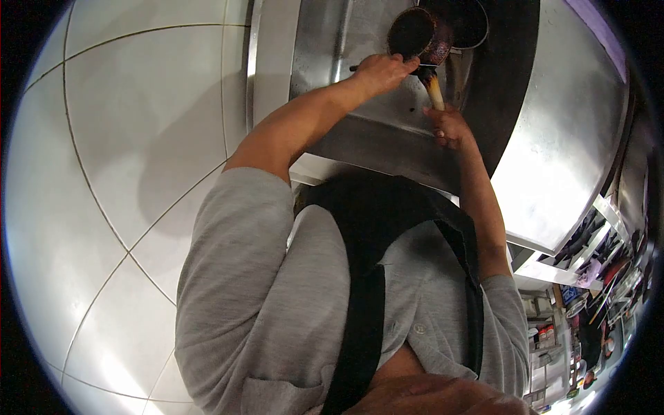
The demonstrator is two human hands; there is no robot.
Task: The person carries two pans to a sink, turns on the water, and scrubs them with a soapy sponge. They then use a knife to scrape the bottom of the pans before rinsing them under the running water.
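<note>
My right hand (449, 127) is closed round the pale wooden handle (435, 93) of a small pan, its upper end scorched dark. The pan (412, 32) is tilted over the steel sink (332, 41); its inside is black and its outer side is burnt reddish brown. Close against the pan's near side, my left hand (387, 73) is closed on a thin tool with a black handle (354, 68). A narrow straight edge shows past the fingers at the pan's base; I cannot make out the tool's exact kind.
A second dark round pan (472, 24) lies just behind the first. A steel counter (560, 131) is on the right, with shelves of utensils (609, 256) beyond. White tiles (138, 138) fill the left side. A dark apron (394, 207) lies between my arms.
</note>
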